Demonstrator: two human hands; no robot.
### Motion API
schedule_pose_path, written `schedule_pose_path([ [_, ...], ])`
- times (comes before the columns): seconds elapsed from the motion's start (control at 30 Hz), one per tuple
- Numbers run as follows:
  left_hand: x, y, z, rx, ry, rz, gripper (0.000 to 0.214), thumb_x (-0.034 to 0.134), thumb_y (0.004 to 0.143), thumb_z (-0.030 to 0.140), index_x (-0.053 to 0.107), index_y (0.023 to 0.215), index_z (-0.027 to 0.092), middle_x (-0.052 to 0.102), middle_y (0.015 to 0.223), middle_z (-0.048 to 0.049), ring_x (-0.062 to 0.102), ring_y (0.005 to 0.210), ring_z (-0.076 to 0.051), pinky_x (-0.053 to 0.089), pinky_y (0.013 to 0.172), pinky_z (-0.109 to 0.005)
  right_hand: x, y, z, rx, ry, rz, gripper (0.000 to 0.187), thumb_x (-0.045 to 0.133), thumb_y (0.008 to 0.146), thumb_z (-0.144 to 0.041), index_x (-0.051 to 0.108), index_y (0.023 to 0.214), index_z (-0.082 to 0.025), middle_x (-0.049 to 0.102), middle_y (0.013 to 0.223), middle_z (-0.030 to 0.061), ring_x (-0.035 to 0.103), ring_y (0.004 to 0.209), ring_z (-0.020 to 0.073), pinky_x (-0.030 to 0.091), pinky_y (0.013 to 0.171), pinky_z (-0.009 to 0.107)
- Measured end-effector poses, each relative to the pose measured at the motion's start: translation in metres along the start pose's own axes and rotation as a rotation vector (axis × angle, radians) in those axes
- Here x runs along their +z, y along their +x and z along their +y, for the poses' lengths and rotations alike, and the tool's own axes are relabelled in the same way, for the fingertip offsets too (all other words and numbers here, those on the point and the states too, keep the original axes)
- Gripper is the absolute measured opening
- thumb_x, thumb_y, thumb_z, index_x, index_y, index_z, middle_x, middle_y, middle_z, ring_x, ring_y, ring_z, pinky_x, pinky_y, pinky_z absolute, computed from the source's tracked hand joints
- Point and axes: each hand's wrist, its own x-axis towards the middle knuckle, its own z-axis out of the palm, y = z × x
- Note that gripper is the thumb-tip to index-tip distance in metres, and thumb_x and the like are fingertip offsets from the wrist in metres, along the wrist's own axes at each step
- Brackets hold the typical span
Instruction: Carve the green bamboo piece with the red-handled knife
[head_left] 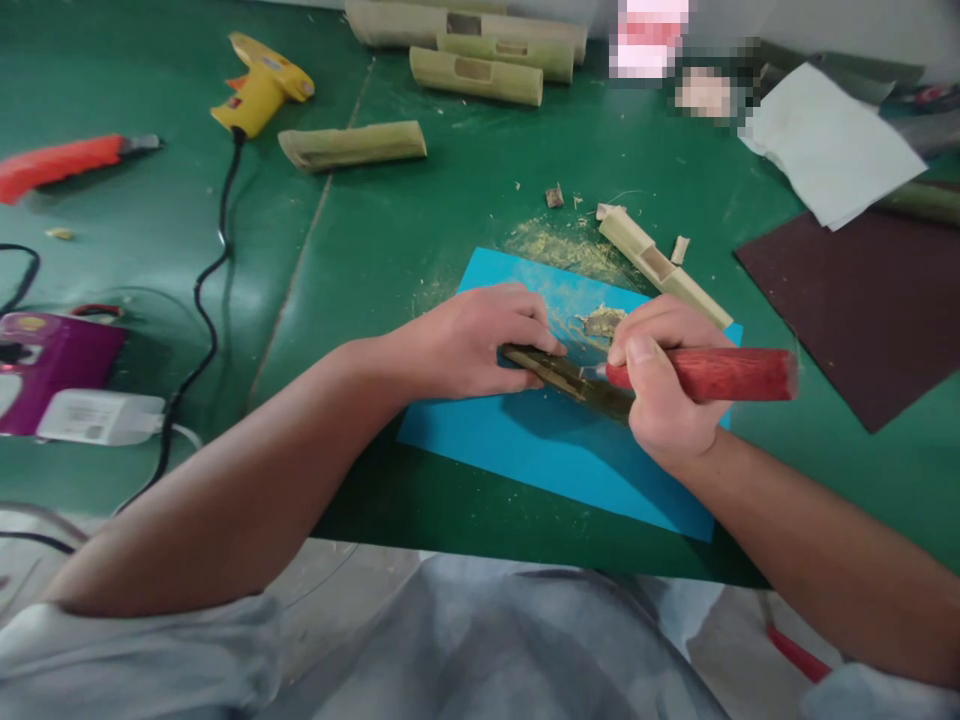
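Note:
A narrow, dark strip of bamboo (559, 372) lies slantwise above a blue sheet (525, 440). My left hand (480, 340) is closed on its left end, fingers on the far side and thumb on the near side. In my right hand (667, 400) is a carving knife with a thick red wooden handle (742, 374). Its short metal tip touches the bamboo near the middle, while the hand hides the strip's right end. Shavings (602, 321) sit on the sheet just beyond my hands, and a pale notched bamboo piece (628, 240) lies past its far right edge.
Cut bamboo tubes (476, 78) lie at the back, with another (352, 146) nearer. At left are a yellow glue gun (262, 88), its black cord, an orange-handled cutter (67, 165) and a purple power block (75, 355). White paper (832, 145) overlaps a dark brown sheet (847, 310) at right.

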Motion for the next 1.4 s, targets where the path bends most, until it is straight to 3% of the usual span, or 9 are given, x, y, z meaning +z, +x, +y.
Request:
schedule_pose_path([
  [0.2,0.000,0.001,0.001,-0.008,0.003,-0.019,0.019,0.066,0.093,0.030,0.075,0.105,0.019,0.070,0.104,-0.0077,0.063,0.102,-0.021,0.046,0.091,-0.032,0.001,0.001,-0.001,0.030,0.002,-0.054,0.022,0.066,0.095,-0.034,0.065,0.073,-0.029,0.067,0.069,-0.0043,0.064,0.068,0.0166,0.057,0.064,0.038],
  [0.4,-0.001,0.001,0.002,-0.017,0.013,-0.016,0.018,0.065,0.093,0.031,0.075,0.102,0.018,0.071,0.103,-0.0075,0.062,0.100,-0.020,0.046,0.090,-0.031,0.001,0.003,-0.002,0.038,0.036,-0.128,0.017,0.068,0.094,-0.027,0.067,0.077,-0.028,0.069,0.074,-0.0028,0.066,0.072,0.0159,0.058,0.068,0.036],
  [1.07,0.000,0.002,0.004,-0.041,0.009,-0.009,0.016,0.065,0.092,0.030,0.075,0.099,0.019,0.071,0.104,-0.0078,0.063,0.103,-0.020,0.047,0.092,-0.032,0.002,0.006,-0.010,0.083,-0.041,-0.173,0.018,0.065,0.092,-0.023,0.065,0.075,-0.027,0.069,0.076,-0.0025,0.068,0.074,0.0158,0.059,0.071,0.036],
  [1.4,-0.003,0.001,0.003,-0.034,0.007,-0.042,0.022,0.065,0.092,0.030,0.076,0.108,0.020,0.071,0.104,-0.0081,0.063,0.103,-0.021,0.047,0.093,-0.033,-0.001,0.001,-0.007,0.011,-0.060,-0.083,0.020,0.062,0.092,-0.025,0.063,0.073,-0.029,0.066,0.069,-0.0036,0.063,0.063,0.0159,0.057,0.062,0.037],
])
